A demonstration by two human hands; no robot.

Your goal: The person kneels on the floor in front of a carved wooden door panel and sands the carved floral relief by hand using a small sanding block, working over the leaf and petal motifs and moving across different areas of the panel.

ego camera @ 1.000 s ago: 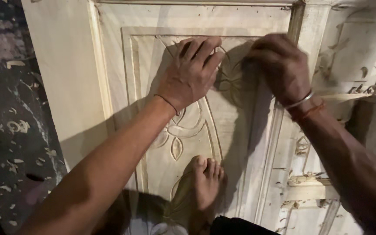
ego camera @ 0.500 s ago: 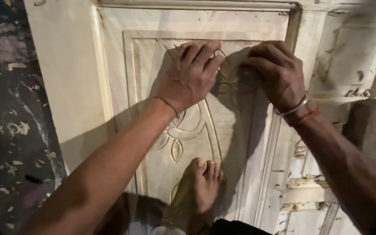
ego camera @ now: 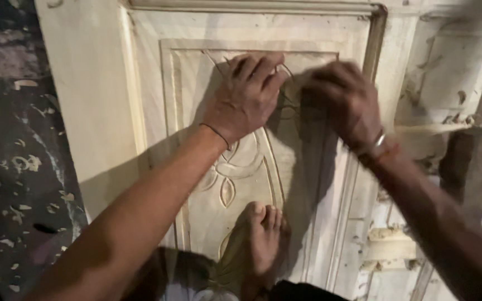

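A pale wooden door panel [ego camera: 96, 83] lies flat under me, with a carved leaf and loop pattern [ego camera: 227, 178] in its recessed middle. My left hand [ego camera: 246, 95] presses palm-down on the upper carving, fingers bent and slightly spread, a thin dark band at the wrist. My right hand [ego camera: 341, 100] is just to its right, curled over the same carved spot and blurred by motion; bangles and a red thread circle its wrist. Whatever lies under its fingers is hidden. My bare foot [ego camera: 260, 239] rests on the lower carving.
A dark floor [ego camera: 18, 167] strewn with wood chips runs along the left of the panel. At the right a brown brick-like block [ego camera: 470, 161] sits on more pale framed woodwork [ego camera: 453, 61] with chipped patches.
My right hand has slid a little left and down toward my left hand and is now blurred. The left hand and foot have stayed in place.
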